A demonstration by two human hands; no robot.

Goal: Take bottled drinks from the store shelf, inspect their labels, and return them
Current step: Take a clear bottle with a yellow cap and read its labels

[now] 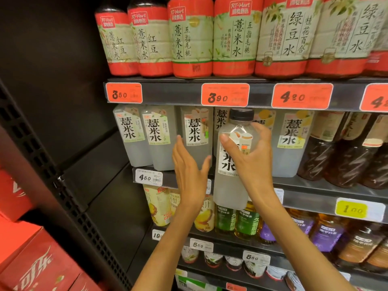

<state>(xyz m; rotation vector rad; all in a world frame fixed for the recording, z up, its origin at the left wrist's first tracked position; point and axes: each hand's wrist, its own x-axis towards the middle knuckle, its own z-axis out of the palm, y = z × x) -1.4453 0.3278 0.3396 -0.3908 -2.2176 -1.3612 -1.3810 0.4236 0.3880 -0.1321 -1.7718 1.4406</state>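
My right hand (249, 152) grips a clear bottle (230, 185) with a black cap and a white label, held upright in front of the middle shelf (315, 185). Thumb and fingers curl round its upper body. My left hand (189, 164) hovers just left of the bottle with straight fingers, palm turned toward it, holding nothing. Behind the hands, matching cloudy-white bottles (147, 137) stand in a row on that shelf.
Red-labelled bottles (191, 38) fill the upper shelf above orange price tags (225, 94). Dark tea bottles (344, 152) stand at the right. Yellow, green and purple drinks (245, 223) sit on lower shelves. Red cola cartons (31, 259) are stacked at the lower left beside a black perforated upright (63, 185).
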